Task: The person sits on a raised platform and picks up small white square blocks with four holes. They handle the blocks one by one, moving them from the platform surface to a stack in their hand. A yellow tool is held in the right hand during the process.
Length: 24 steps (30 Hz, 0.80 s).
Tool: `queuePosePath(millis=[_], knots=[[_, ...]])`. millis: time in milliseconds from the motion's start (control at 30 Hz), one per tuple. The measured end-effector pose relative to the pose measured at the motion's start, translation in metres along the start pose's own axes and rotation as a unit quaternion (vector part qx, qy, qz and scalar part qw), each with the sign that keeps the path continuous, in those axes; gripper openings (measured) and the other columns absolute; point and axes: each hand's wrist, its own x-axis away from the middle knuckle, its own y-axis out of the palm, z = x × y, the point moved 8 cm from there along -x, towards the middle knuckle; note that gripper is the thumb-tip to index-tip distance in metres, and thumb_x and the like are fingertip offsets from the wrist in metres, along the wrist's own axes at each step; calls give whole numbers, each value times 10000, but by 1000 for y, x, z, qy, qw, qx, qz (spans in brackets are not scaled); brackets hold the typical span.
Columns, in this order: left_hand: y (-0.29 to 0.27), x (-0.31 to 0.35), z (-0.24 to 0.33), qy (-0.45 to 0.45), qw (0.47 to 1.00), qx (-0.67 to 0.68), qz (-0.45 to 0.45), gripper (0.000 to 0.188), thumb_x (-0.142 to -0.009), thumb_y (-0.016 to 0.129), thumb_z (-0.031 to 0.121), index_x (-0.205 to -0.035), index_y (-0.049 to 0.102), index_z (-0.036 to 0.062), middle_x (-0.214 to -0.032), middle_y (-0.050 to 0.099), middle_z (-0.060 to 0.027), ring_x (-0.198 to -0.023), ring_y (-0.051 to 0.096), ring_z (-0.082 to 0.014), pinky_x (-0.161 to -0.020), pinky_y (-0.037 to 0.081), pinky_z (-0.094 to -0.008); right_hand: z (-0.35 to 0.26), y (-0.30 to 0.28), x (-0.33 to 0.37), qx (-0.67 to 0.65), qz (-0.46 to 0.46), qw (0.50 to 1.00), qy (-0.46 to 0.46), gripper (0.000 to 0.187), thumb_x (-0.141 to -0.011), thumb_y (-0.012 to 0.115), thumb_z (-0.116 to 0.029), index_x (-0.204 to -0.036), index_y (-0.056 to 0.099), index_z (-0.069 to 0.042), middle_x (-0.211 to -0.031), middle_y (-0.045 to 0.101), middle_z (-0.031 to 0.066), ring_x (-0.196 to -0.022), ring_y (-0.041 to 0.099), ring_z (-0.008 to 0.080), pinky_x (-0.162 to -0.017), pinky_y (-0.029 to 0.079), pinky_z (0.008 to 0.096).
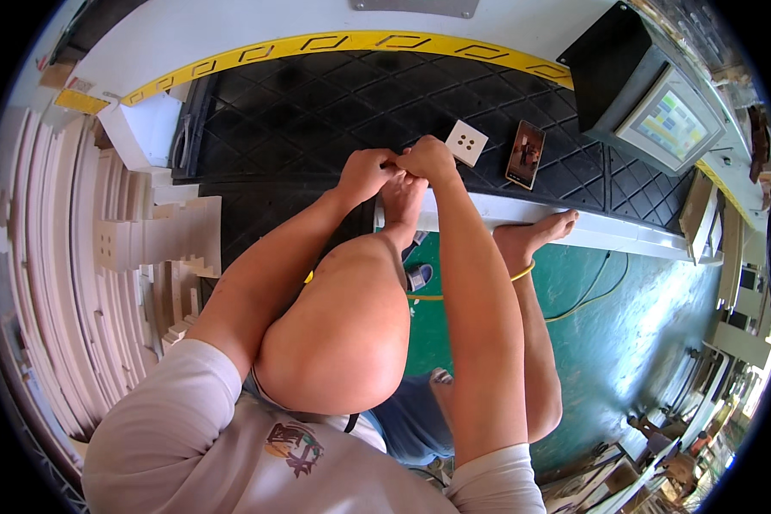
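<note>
My left hand (368, 176) and my right hand (429, 161) meet over the toes of my bare left foot (401, 201), which rests on the ledge with the knee bent up. Fingers of both hands are curled in a pinch. A small dark bit shows between them, too small to name. Just right of my right hand lies a square off-white plate (467, 143) with several holes. Further right is a smartphone (525, 154) with its screen lit.
Black diamond-patterned matting (317, 111) covers the ledge behind a yellow strip (360, 41). A control screen (672, 120) stands at right. My other bare foot (535, 236) rests by the white edge. Slippers (419, 276) lie on the green floor (574, 274). Pale boards (68, 257) are stacked at left.
</note>
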Motion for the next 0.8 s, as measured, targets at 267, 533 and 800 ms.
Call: queuePosePath(millis=[267, 533, 800], knots=[[-6, 2, -1, -7, 1000, 22, -4, 196, -862, 735, 187, -1016, 786, 77, -936, 763, -152, -890, 741, -335, -783, 569, -392, -18, 2, 4, 84, -1, 996, -7, 471, -784, 803, -332, -1169, 759, -63, -1185, 750, 147, -1142, 716, 278, -915, 601, 388], [6, -3, -44, -80, 984, 143, -66, 308, -877, 747, 65, -1184, 731, 45, -1086, 769, -83, -997, 723, -169, -891, 565, -324, 12, 3, 18, -57, 140, 982, -115, 351, -802, 723, -402, -923, 802, -82, -976, 752, 194, -899, 730, 379, -780, 588, 452], [23, -3, -63, -138, 941, 277, -137, 416, -940, 699, 16, -1348, 626, -20, -1238, 703, -83, -1109, 670, -150, -1009, 524, -298, 123, 81, 96, -484, 81, 866, 97, 312, -901, 539, -222, -780, 688, 24, -606, 623, 79, -514, 605, 166, -477, 434, 328]])
